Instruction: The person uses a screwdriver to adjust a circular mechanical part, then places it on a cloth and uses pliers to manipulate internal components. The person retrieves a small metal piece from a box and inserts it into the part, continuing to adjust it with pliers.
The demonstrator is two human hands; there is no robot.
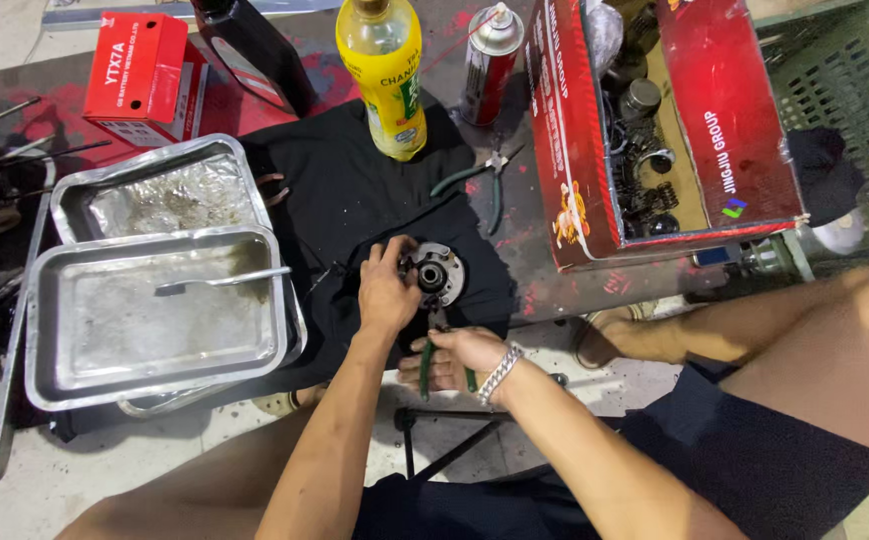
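On the black cloth point(355, 200) spread over the floor, a round metal part point(438, 272) with a central hub is lying flat, and the cloth is probably serving to keep it clean and stop small pieces from rolling off. The left hand point(387, 290) is reaching in from below, wrist bent forward, and its fingers point(395, 252) are curling over the part's left edge, pressing on it so that it is not turning or sliding. The right hand point(455, 358) is sitting just below the part, palm turned inward, a metal bracelet point(500, 373) at the wrist; its fingers are closing around the green handles of a pair of pliers point(427, 360), whose nose is pointing up to the lower edge of the part. Whether the nose is actually gripping anything cannot be made out. Both forearms are coming together from the person's lap.

Left of the cloth, two steel trays point(65, 370) are sitting stacked, a flat tool lying in the upper one. Above the part, a second pair of pliers point(487, 175) is lying near a yellow bottle point(385, 80), a spray can point(490, 65) and a red cardboard box point(575, 150) of spare metal parts.
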